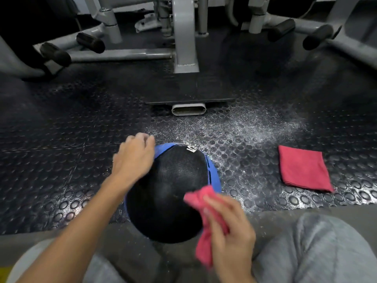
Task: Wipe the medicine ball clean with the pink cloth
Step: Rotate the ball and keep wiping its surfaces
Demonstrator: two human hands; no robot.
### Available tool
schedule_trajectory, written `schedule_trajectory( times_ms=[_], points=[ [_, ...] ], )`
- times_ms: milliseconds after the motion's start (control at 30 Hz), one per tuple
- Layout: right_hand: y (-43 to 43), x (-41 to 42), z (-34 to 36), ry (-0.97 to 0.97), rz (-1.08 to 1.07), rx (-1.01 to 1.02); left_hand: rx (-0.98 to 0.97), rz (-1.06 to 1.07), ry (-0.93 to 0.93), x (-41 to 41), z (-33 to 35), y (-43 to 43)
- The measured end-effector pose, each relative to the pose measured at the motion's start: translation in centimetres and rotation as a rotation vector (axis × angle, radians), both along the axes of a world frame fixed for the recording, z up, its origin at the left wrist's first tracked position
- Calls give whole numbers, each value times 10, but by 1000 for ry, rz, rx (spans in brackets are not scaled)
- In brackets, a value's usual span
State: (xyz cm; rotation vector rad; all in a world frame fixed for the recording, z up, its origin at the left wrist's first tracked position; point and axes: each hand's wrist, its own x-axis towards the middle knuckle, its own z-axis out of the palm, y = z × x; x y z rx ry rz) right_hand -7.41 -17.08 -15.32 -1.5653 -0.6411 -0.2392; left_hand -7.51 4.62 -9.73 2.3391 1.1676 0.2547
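Note:
A black medicine ball with blue side panels and white lettering sits on the studded rubber floor between my knees. My left hand lies on its upper left side, fingers loosely curled over the far edge. My right hand grips a crumpled pink cloth and holds it against the ball's right side; part of the cloth hangs down below the hand.
A second, folded pink cloth lies flat on the floor to the right. White dusty residue covers the floor beyond the ball. Grey gym machine frames with black foam rollers stand further ahead. My grey-trousered knees flank the ball.

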Motion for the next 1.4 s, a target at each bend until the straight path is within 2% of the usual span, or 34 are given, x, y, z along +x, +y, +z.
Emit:
schedule_trajectory(
  times_ms=[67,200,333,433,467,567,667,733,800,867,967,1133,1200,1267,1400],
  points=[
    [14,29,14,95,39,-52,-49,-25,15,2,-1,-26],
    [41,51,15,68,29,-268,117,-19,23,7,-11,-46],
    [28,15,-5,-81,4,-169,104,-144,-28,3,-10,-33],
    [31,-14,-13,-251,19,-226,-108,-356,-154,-11,-8,-9],
    [34,-24,-15,-315,53,-245,-147,-364,-153,-15,-6,-2],
    [39,-43,-15,-464,156,-240,-77,-215,-56,-24,-1,7],
    [40,-45,-7,-329,135,-58,-11,-184,-87,-35,-4,-6],
    [45,-34,6,-228,75,-19,0,-174,-125,-44,-8,-4],
    [60,-13,25,-137,82,-98,-63,-169,-176,-47,-7,2],
    [87,13,43,-45,133,-271,-88,-170,-208,-48,-5,5],
    [119,21,45,-89,143,-514,-128,-123,-219,-45,-7,11],
    [86,-54,17,-295,127,-442,-142,-69,-258,-49,-12,20],
    [83,-52,16,-335,158,-398,-141,-73,-274,-50,-12,18],
    [93,-34,30,-273,175,-410,-143,-102,-272,-51,-12,16],
    [126,35,55,-26,192,-504,-111,-88,-246,-47,-12,12]
  ],
)
